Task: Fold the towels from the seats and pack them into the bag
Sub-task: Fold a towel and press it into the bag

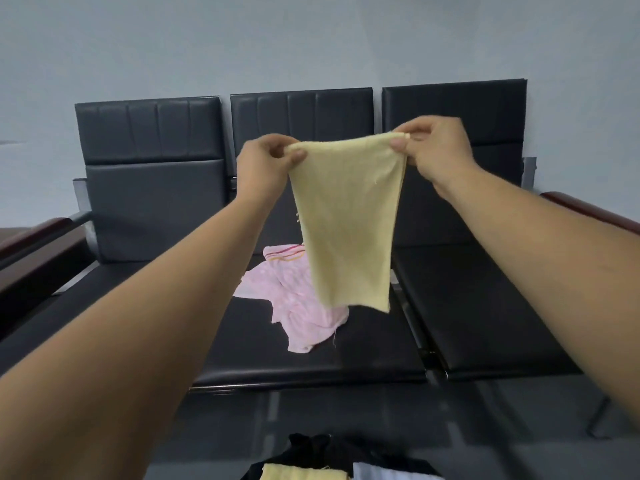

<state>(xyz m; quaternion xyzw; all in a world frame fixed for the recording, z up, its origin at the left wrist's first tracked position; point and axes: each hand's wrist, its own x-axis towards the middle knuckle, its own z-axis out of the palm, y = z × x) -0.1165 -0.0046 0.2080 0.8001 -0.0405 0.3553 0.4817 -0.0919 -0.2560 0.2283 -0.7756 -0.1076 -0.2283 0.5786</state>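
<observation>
Observed: both arms are extended forward over the bench, a row of three black padded seats against a pale wall.

Left hand: thumb and curled fingers pinch the upper left corner of the yellow towel.

Right hand: thumb and forefinger pinch the upper right corner of the same towel, with the other fingers curled behind it.

Yellow towel: held in the air in front of the middle backrest, with its top edge stretched between the two hands. It hangs as a long narrow panel. Its lower edge is free above the middle seat, toward that seat's right edge, and does not touch the cushion.

Pink towel: lies crumpled and unfolded on the middle seat, at about its centre. A striped border shows at its rear edge. The hanging yellow towel partly covers it from this angle.

Left and right seats: nothing is seen lying on either. A dark red armrest closes the bench's left end and another closes its right end.

Bag: black, on the floor in front of the bench's front edge, cut off by the bottom of the frame. A yellow cloth lies in its mouth. Beside that, to the right, is a pale item, possibly another towel; too little of it shows to confirm.
</observation>
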